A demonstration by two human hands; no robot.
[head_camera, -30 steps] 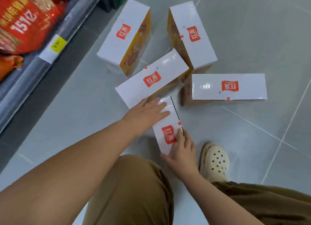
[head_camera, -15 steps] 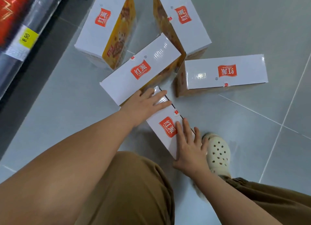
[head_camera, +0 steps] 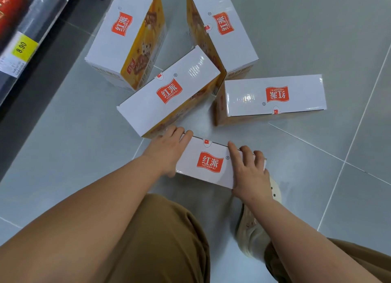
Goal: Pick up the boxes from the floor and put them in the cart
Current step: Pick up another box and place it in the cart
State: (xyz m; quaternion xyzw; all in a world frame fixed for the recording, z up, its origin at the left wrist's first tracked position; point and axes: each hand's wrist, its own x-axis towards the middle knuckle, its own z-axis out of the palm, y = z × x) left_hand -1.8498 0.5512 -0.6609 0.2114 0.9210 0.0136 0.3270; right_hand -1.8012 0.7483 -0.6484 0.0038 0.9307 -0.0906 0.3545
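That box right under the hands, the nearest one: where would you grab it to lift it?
Take the nearest box by its two short ends, one hand from each side. It lies flat with its long white face up, probably too wide for one hand. The left hand already cups the left end and the right hand curls over the right end, so squeezing inward and lifting straight up clears the middle box beside it.

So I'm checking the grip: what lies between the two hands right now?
In the head view, the nearest white box spans the gap; the left hand holds one end, the right hand the other.
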